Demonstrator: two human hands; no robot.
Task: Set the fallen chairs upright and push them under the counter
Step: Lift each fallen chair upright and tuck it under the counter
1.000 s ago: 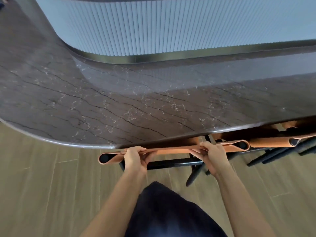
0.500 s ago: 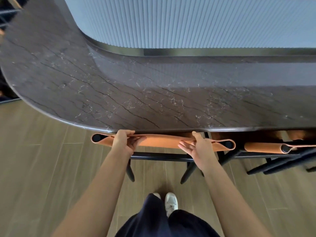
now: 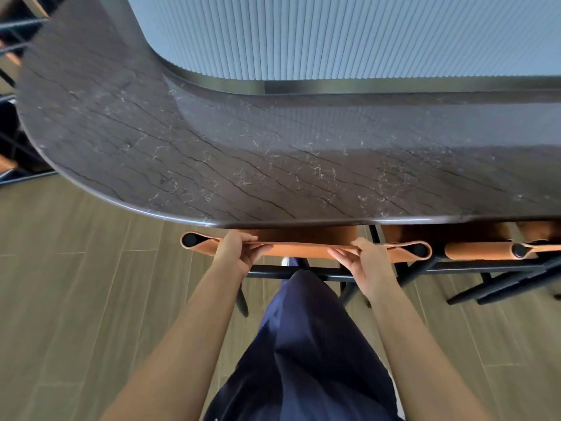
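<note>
Up close, chair's look: the chair [image 3: 303,251] stands upright, with a tan leather back sling looped round black posts at both ends and a black frame and legs below.
Chair's place: directly ahead of both hands, its back just beside the counter's edge, its seat mostly under the overhang.
Counter: the counter [image 3: 243,147] is a dark veined stone slab, beyond the fingertips and above the seat.
Left hand: the left hand [image 3: 235,252] is clamped on the sling's top edge near its left post, fingers curled over the far side.
Right hand: the right hand [image 3: 368,262] pinches the sling near its right post, thumb on top, fingers along the near face.
Second chair: the second chair [image 3: 479,250] is of the same make, just right of the right hand, tucked under the counter.
Trouser leg: the trouser leg [image 3: 309,344] is dark blue, between the forearms.
</note>
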